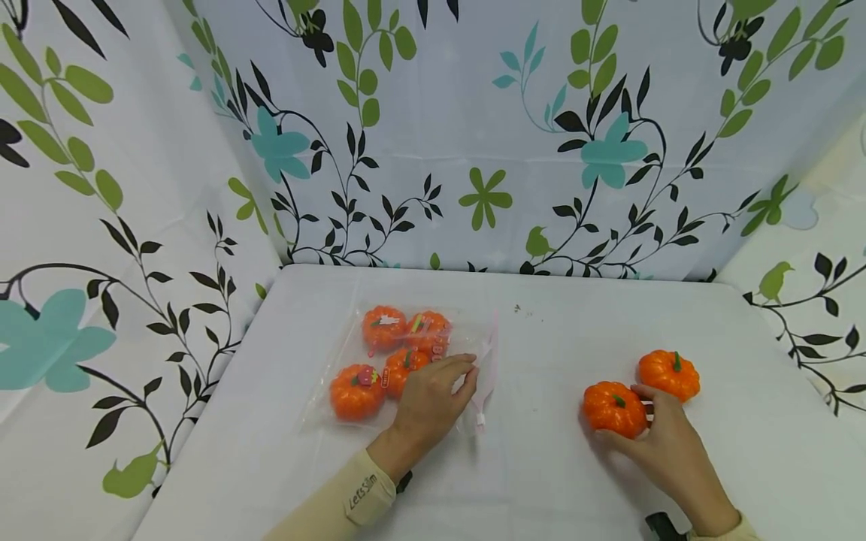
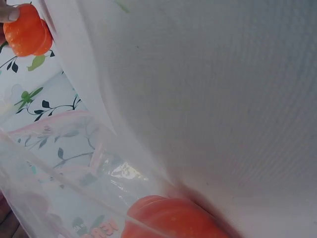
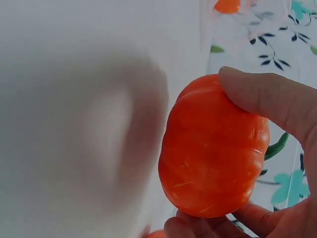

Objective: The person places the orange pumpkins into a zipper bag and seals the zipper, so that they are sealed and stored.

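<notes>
Several small orange toy pumpkins (image 1: 356, 394) lie inside a clear plastic zip bag (image 1: 491, 353) on the left half of the table. At the bag's mouth, my left hand (image 1: 428, 400) pinches the bag film between thumb and fingers. The left wrist view shows the film raised there, with a pumpkin (image 2: 171, 219) inside; only a bit of that hand appears at the lower left. Over on the right, my right hand (image 1: 659, 445) grips a pumpkin (image 3: 213, 148) with a green stem, thumb on one side and fingers on the other. Another loose pumpkin (image 1: 670, 373) sits just behind it.
The white table (image 1: 541, 481) runs back to a patterned curtain (image 1: 433, 150) with leaves and flowers. More patterned cloth (image 1: 135, 248) hangs at the left side and at the right. A bare stretch of tabletop lies between the bag and the loose pumpkins.
</notes>
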Available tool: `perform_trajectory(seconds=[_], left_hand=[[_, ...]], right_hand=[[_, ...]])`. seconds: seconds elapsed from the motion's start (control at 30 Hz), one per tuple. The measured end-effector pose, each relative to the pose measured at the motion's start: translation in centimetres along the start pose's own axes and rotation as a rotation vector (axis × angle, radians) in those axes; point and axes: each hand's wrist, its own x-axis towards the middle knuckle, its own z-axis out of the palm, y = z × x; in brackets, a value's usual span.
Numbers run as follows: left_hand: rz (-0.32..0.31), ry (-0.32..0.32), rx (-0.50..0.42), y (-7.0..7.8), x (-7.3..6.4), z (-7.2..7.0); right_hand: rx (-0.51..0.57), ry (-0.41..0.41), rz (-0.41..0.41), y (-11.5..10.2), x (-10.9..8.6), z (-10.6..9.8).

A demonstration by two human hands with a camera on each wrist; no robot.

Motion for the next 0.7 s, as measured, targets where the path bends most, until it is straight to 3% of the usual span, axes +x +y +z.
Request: perform_trajectory(seconds=[0.17, 0.7], left_hand=[[0.004, 0.003, 0.018, 0.0, -0.1, 0.0], [0.029, 0.029, 0.029, -0.3, -0.5, 0.2]], right_hand=[[-0.012, 0.035, -0.141, -2.0, 0.5, 1.1], [0.056, 0.051, -0.365, -9.4, 3.7, 5.5]])
